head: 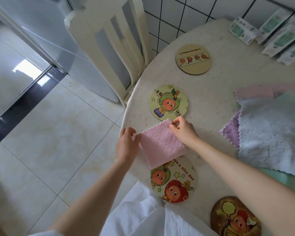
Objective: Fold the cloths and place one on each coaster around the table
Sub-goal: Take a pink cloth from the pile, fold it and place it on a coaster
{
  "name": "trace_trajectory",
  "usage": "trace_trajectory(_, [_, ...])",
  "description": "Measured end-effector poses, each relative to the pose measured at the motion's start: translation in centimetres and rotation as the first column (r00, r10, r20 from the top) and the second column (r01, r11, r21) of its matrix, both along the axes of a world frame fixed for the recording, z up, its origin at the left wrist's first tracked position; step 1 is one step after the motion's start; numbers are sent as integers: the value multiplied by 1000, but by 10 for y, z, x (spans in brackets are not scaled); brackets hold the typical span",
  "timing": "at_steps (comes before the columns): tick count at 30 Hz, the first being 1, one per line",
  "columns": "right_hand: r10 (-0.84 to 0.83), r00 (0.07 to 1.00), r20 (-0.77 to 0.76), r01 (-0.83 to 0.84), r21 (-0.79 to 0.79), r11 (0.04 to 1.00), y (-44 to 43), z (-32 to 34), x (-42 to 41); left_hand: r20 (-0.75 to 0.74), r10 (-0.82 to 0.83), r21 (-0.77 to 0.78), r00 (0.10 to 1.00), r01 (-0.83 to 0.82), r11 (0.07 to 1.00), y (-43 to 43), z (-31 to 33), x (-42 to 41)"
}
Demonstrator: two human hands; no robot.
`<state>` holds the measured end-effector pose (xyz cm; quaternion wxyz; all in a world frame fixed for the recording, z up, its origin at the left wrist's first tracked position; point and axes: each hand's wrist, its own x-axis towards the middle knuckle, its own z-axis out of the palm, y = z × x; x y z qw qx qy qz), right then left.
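Observation:
A folded pink cloth (161,143) lies near the table's left edge, between two round cartoon coasters. My left hand (126,143) pinches its left corner and my right hand (182,128) pinches its far corner. The green-character coaster (168,102) lies just beyond the cloth, bare. The "have a nice day" coaster (174,181) lies nearer me, its top edge under the cloth. A beige coaster (193,59) sits farther back, and a brown balloon coaster (235,217) is at the near edge. A pile of unfolded cloths (271,133), grey-blue on top of purple, pink and green ones, lies at the right.
The table (211,99) has a pale patterned cover. A cream chair (112,48) stands at its far left side. Packets of wipes (283,36) line the tiled wall at the back right. Glossy floor tiles lie to the left.

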<state>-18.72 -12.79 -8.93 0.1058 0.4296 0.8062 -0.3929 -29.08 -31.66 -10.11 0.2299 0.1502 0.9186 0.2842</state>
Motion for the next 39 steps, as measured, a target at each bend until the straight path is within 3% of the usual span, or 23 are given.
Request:
trace_trajectory(2, [-5,1000,-3,5,-28,1000,0,2,1,-220,-184,-46,958,179,983,-3,-1,5])
trace_trajectory(4, [-58,998,-29,54,-104,993,0,3,1,-386,-420,-93,821,418,903,-5,-2,11])
trace_trajectory(6, [-122,987,-101,100,-200,975,0,4,-1,-399,-544,-103,738,553,827,-6,-4,18])
trace_trajectory(13, [-150,940,-306,46,-324,945,0,7,2,-342,-588,-145,733,577,804,-8,-11,20])
trace_trajectory(17, [-86,978,-189,57,-154,986,3,-1,11,-280,-691,-231,667,652,723,-12,-13,20])
trace_trajectory(22, [74,991,-115,-52,181,982,-5,5,18,-263,-688,-306,677,617,725,-16,-14,22])
trace_trajectory(25, [319,940,-123,-247,402,882,-22,6,28,-281,-684,-353,673,590,726,-17,-14,27])
trace_trajectory(28, [530,844,82,-480,556,678,-32,-4,47,-285,-677,-392,678,562,728,-21,-16,31])
trace_trajectory(32, [436,877,203,-476,492,728,-33,-14,69,-281,-669,-422,688,538,730,-21,-16,33])
trace_trajectory(39, [217,964,150,-264,492,830,-37,-9,81,-281,-656,-430,700,519,738,-15,-12,29])
